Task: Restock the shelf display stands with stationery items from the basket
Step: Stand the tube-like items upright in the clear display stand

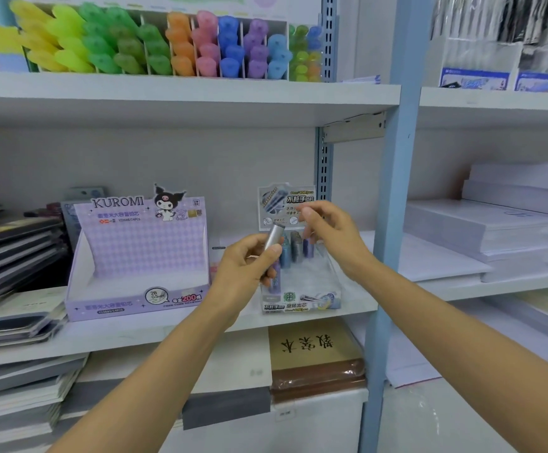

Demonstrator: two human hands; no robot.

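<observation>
Silver-capped lead tubes [274,238] gripped in left hand [243,266], just in front of clear stand [328,289]. Right hand [329,233] hovers over stand, fingers loosely curled, nothing visibly held. Few standing tubes [295,246] at its far end, near part bare. Purple Kuromi stand [135,305] to the left looks empty. Basket out of view. Judging restock barely begun.

1. The left hand [246,266] covers the lead tube's [274,238] lower half.
2. The right hand's [328,233] fingertips [306,211] are blurred, grip unclear.
3. The left edge cuts off the notebook stack [11,250].
4. The clear stand's [302,302] small print is unreadable.
</observation>
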